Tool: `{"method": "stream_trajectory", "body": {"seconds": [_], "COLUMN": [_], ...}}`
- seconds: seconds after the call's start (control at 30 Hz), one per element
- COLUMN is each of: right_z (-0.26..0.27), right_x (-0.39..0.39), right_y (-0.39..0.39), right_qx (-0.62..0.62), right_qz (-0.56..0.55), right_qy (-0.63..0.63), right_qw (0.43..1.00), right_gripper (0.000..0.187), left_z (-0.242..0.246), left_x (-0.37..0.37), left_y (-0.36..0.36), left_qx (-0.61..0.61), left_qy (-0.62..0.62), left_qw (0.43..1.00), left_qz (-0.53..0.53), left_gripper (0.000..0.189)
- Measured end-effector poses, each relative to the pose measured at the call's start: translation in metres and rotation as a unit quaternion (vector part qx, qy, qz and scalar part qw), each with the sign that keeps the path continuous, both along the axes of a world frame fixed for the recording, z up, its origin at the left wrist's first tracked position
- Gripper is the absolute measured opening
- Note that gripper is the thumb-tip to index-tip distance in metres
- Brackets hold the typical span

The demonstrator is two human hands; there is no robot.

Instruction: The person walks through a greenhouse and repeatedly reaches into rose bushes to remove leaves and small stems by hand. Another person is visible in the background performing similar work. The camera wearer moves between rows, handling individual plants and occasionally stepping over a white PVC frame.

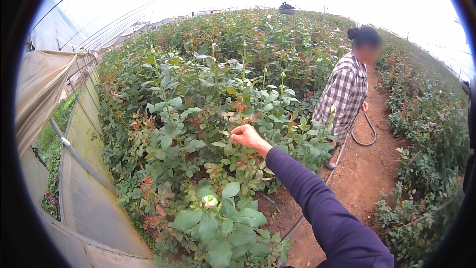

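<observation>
My right hand (pixel 248 136), in a dark purple sleeve, reaches out over a dense bed of rose bushes (pixel 200 126). Its thumb and forefinger are pinched together at a small pale rose leaf (pixel 226 133); the other fingers curl behind. Just above the hand grow reddish young leaves (pixel 240 105). Closer to me, a white-green rosebud (pixel 210 201) stands above broad green leaves. Several tall stems with green buds, such as one rosebud (pixel 283 75), rise beyond the hand. My left hand is out of view.
A person in a checked shirt (pixel 340 89) stands on the dirt path (pixel 372 167) to the right, beside a hose (pixel 362 143). Plastic sheeting (pixel 89 208) and a pipe (pixel 83 162) border the left. A basin (pixel 287 11) with dark contents appears far back.
</observation>
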State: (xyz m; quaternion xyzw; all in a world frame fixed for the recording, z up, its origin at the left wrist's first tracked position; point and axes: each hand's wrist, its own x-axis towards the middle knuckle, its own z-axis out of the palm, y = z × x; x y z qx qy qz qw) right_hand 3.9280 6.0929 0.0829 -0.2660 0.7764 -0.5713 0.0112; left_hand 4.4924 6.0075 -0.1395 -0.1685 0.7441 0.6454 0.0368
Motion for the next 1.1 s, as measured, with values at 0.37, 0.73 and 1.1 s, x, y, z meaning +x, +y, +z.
{"method": "stream_trajectory", "body": {"seconds": [0.37,0.73,1.1], "right_z": [-0.03,-0.036,-0.283], "right_x": [0.01,0.084,0.523], "right_y": [0.011,0.053,0.212], "right_qx": [-0.197,-0.204,-0.044], "right_qz": [-0.007,-0.3,-0.499], "right_qy": [-0.3,-0.077,-0.362], "right_qw": [0.933,0.929,0.786], "right_gripper": [0.014,0.022,0.017], "left_z": [0.03,0.044,0.062], "left_x": [0.005,-0.017,-0.052], "left_y": [-0.008,-0.007,0.021], "left_qx": [-0.018,-0.001,-0.104], "left_qy": [-0.037,-0.103,-0.062], "left_qw": [0.999,0.98,0.856], "left_qz": [-0.003,-0.17,-0.503], "left_gripper": [0.023,0.022,0.028]}}
